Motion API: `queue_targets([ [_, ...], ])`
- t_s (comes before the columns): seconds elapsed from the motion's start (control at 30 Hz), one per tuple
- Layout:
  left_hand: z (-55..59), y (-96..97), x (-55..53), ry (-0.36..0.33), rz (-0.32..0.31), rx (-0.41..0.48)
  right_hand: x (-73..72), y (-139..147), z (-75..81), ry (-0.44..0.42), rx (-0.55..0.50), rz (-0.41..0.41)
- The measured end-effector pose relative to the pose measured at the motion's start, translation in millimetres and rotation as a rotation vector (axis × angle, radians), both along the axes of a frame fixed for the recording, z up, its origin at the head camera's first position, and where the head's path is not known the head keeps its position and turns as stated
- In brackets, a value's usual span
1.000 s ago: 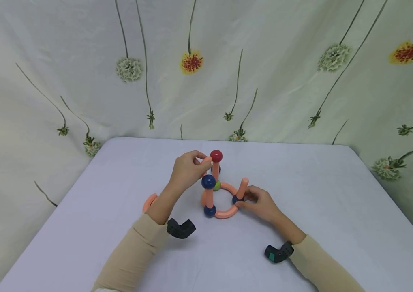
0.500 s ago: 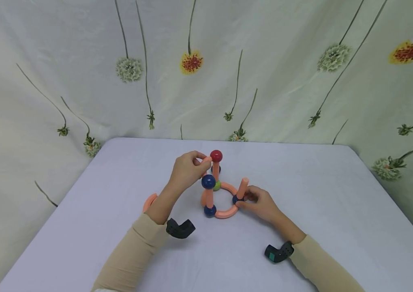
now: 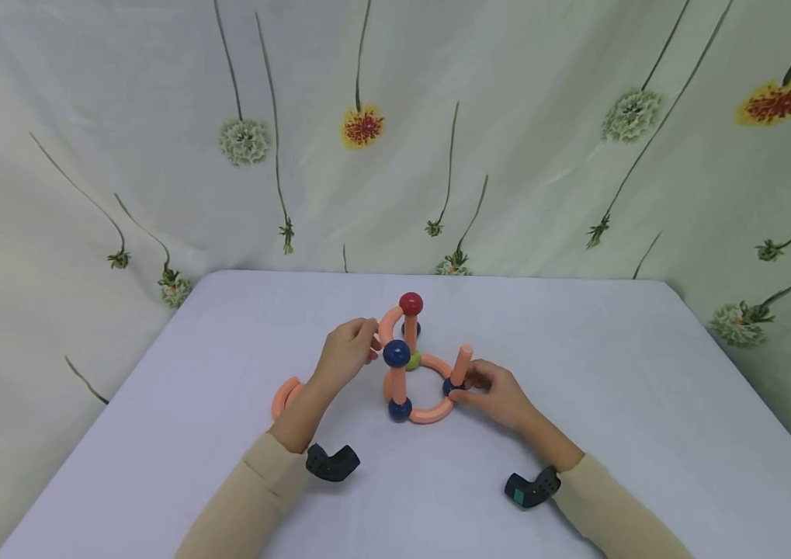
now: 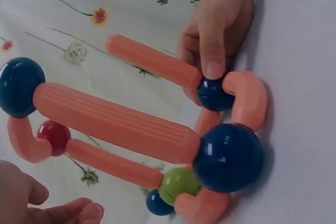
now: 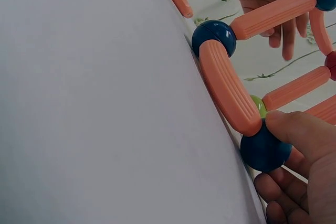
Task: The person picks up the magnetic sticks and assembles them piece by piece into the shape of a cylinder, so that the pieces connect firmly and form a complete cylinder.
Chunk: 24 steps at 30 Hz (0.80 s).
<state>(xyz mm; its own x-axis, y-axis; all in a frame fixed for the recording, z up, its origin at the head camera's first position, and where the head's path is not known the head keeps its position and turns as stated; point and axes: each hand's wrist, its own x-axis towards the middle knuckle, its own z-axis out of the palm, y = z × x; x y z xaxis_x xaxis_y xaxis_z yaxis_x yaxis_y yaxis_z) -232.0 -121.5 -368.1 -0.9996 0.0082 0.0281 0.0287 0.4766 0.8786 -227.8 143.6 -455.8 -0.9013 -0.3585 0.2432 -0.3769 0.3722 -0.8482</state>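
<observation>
A magnetic stick-and-ball frame stands on the table, with orange curved sticks forming a ring at its base. My right hand (image 3: 496, 394) pinches the dark blue ball (image 5: 265, 148) at the ring's right side, from which a straight stick (image 3: 461, 365) rises. Two other uprights carry a red ball (image 3: 411, 303) and a blue ball (image 3: 397, 353); a curved stick (image 3: 387, 324) bridges them. Just left of that bridge is my left hand (image 3: 348, 351), fingers loosely bent and holding nothing. In the left wrist view a green ball (image 4: 180, 184) sits at the red upright's foot.
Loose curved orange sticks (image 3: 286, 396) lie on the white table (image 3: 619, 373) beside my left forearm. Another blue ball (image 4: 159, 202) shows behind the green one. A flowered cloth (image 3: 535, 194) hangs behind the table's far edge.
My left hand has let go of the curved stick at the top and drawn back left and toward me. The stick stays on the frame. My right hand keeps its pinch on the blue ball.
</observation>
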Motion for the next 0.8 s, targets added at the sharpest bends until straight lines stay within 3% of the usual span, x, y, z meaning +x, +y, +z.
queue_targets([
  [0.27,-38.1,-5.1,-2.2,-0.078,-0.136,-0.207,3.1,-1.1,3.6,-0.016,0.007,-0.014],
  [0.37,-48.7,-3.2,-2.2,-0.074,-0.154,-0.211,4.2,-0.6,3.4,-0.026,0.009,-0.015],
  [0.5,-58.0,-1.1,-0.8,-0.001,-0.16,-0.2,4.7,-0.7,3.9,-0.009,0.008,-0.007],
  [0.63,-62.5,1.1,1.5,0.056,-0.147,-0.187,4.2,-1.2,5.2,-0.008,0.006,-0.004],
  [0.8,-65.8,3.4,2.6,0.081,-0.127,-0.168,4.4,-1.1,6.2,-0.021,0.006,-0.009],
])
